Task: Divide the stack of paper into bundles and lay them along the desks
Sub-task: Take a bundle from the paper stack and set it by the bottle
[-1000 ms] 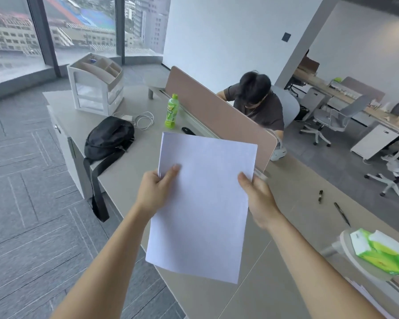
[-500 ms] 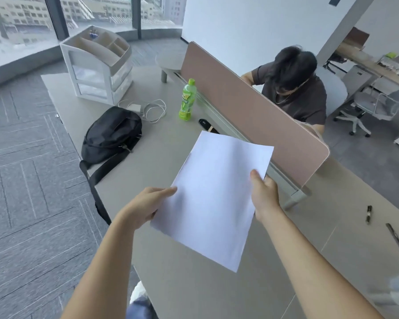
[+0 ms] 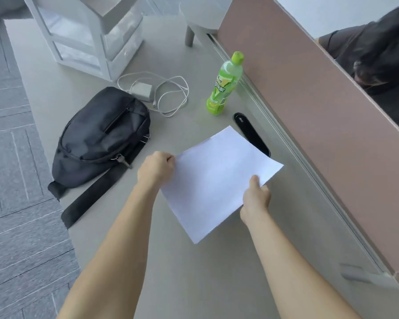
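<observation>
Pinched at two opposite edges, the paper bundle (image 3: 217, 180) hangs between both hands: the left hand (image 3: 156, 170) is curled shut on the left edge near its far end, and the right hand (image 3: 256, 196) has its thumb on top of the right edge with the fingers out of sight beneath. Holding both sides probably keeps the sheets squared and flat for laying down. The bundle sits low over the tabletop (image 3: 194, 272); whether its near corner already touches is hard to tell. Its long axis runs diagonally, far corner pointing away and right toward the pink divider (image 3: 320, 134), just covering the black slot (image 3: 244, 125). Left of the left grip lies a black bag (image 3: 101, 139); beyond both grips stands a green bottle (image 3: 225, 85).
</observation>
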Action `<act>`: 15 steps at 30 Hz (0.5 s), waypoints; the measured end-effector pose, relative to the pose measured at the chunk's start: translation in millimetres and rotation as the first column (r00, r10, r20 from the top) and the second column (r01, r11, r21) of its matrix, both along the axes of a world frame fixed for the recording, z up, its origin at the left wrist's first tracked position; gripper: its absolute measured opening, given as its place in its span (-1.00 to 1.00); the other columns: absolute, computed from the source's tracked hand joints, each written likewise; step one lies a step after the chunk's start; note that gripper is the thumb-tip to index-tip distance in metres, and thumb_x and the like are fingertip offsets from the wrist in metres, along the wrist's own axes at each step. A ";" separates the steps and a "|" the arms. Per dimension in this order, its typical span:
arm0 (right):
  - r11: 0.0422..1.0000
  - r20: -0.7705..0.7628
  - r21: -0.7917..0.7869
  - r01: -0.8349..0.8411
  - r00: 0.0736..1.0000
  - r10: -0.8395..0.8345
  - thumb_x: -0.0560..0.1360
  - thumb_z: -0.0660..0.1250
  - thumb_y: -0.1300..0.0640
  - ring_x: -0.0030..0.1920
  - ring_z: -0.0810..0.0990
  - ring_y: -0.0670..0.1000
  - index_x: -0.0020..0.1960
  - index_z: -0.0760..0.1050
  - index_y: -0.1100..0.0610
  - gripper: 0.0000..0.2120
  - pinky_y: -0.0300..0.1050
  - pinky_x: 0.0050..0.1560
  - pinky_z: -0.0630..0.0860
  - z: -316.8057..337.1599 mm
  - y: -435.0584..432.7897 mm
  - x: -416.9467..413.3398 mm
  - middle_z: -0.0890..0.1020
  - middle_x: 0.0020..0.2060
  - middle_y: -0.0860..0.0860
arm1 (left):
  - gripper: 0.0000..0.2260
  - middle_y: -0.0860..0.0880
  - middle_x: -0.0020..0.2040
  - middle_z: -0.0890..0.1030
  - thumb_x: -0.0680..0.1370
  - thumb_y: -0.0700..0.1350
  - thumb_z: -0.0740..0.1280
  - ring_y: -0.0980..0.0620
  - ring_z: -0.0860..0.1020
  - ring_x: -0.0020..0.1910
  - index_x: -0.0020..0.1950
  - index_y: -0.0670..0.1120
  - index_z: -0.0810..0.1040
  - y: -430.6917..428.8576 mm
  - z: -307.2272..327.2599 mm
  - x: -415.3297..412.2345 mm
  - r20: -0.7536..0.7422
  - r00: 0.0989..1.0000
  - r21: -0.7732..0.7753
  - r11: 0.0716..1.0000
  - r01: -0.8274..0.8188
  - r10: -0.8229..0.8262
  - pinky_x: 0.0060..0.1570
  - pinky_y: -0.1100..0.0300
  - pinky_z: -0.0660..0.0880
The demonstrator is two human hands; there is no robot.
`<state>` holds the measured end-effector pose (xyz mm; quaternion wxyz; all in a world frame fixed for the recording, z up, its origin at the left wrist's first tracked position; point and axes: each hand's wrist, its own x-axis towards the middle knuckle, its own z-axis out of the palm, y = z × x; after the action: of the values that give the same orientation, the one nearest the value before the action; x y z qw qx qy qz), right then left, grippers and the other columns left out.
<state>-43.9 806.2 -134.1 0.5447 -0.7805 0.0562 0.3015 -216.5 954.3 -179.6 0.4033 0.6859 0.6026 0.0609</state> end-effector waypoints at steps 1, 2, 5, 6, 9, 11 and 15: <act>1.000 -0.007 -0.015 0.020 1.000 -0.020 0.64 0.19 -0.02 -0.10 0.59 -0.06 0.22 0.45 0.10 -0.74 -0.09 -0.01 0.50 -6.0 10.5 5.3 0.60 -0.04 -0.10 | -0.87 -0.01 -0.37 0.26 0.42 -0.19 0.12 -0.07 0.19 -0.29 -0.33 -0.06 0.23 12.3 -6.6 7.9 -0.028 1.000 0.013 1.000 0.011 -0.010 -0.37 0.15 0.12; 0.999 -0.012 -0.021 0.043 0.999 -0.043 0.65 0.19 -0.02 -0.11 0.58 -0.08 0.25 0.45 0.09 -0.73 -0.10 -0.02 0.47 -12.8 19.8 11.3 0.58 -0.06 -0.12 | -0.88 -0.01 -0.36 0.28 0.42 -0.19 0.12 -0.08 0.20 -0.28 -0.32 -0.07 0.25 22.0 -11.9 15.5 -0.053 0.998 0.031 0.999 0.022 -0.021 -0.37 0.15 0.15; 0.996 -0.025 -0.044 0.074 0.997 -0.075 0.66 0.19 -0.04 0.01 0.56 0.03 0.36 0.42 0.11 -0.65 -0.10 0.05 0.43 -30.2 43.7 27.6 0.58 0.04 -0.06 | -0.88 -0.05 -0.30 0.44 0.45 -0.19 0.12 -0.13 0.31 -0.26 -0.24 -0.09 0.42 46.7 -21.3 38.6 -0.109 0.992 0.088 0.993 0.077 -0.068 -0.34 0.13 0.27; 0.995 -0.033 -0.050 0.081 0.996 -0.083 0.66 0.18 -0.05 0.05 0.53 0.05 0.36 0.41 0.09 -0.66 -0.10 0.07 0.42 -35.2 50.0 30.1 0.57 0.07 -0.06 | -0.82 -0.06 -0.22 0.54 0.48 -0.17 0.13 -0.18 0.42 -0.21 -0.17 -0.06 0.52 54.3 -23.8 43.4 -0.120 0.989 0.120 0.988 0.101 -0.086 -0.29 0.11 0.34; 0.999 -0.095 -0.009 0.039 0.995 -0.040 0.63 0.22 -0.05 0.04 0.60 0.09 0.22 0.46 0.08 -0.74 -0.06 0.10 0.49 -51.6 63.4 41.2 0.61 0.00 -0.07 | -0.73 -0.06 0.04 0.66 0.59 -0.08 0.14 -0.22 0.57 0.02 0.17 0.08 0.58 75.1 -31.7 50.4 -0.131 0.988 0.209 0.972 0.111 -0.085 -0.10 0.05 0.47; 0.999 -0.157 0.026 -0.034 0.987 0.037 0.59 0.26 -0.02 0.06 0.68 0.11 0.15 0.53 0.07 -0.78 0.04 0.17 0.59 -64.2 63.9 51.1 0.67 -0.04 -0.04 | -0.73 -0.09 0.07 0.66 0.61 -0.04 0.14 -0.23 0.57 0.04 0.21 0.08 0.56 84.3 -35.9 49.2 -0.168 0.983 0.264 0.958 0.115 -0.072 -0.02 0.00 0.52; 0.983 -0.190 0.015 -0.183 0.965 0.183 0.61 0.23 0.12 -0.01 0.72 0.09 0.10 0.56 0.16 -0.82 -0.03 -0.03 0.65 -58.4 46.1 75.2 0.69 0.07 0.13 | -0.73 -0.03 0.10 0.68 0.59 0.13 0.21 -0.18 0.59 0.09 0.15 0.06 0.60 84.1 -46.7 47.7 -0.113 0.993 0.384 0.920 0.078 -0.037 0.00 0.05 0.50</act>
<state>31.3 852.4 -192.5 0.5056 -0.7506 0.0364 0.4237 -168.8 1038.4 -226.3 0.2292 0.7719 0.5782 0.1313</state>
